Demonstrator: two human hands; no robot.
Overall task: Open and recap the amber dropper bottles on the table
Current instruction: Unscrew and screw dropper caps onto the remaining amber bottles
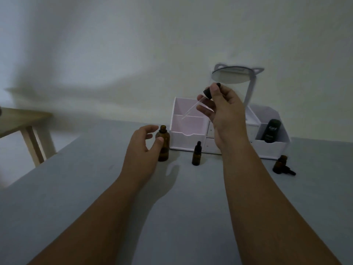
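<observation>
I see my right hand [225,115] pinching the dropper cap [208,93], its glass pipette [191,109] slanting down-left toward the upright open amber bottle [164,150] on the table [191,207], thumb-touched by my loosely open left hand [141,148].

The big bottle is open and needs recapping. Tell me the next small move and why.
Probably lower the dropper so its glass tip enters the open neck of the large amber bottle. The right hand pinches it, tilted, above the bottle; the left hand sits beside it, thumb touching.
</observation>
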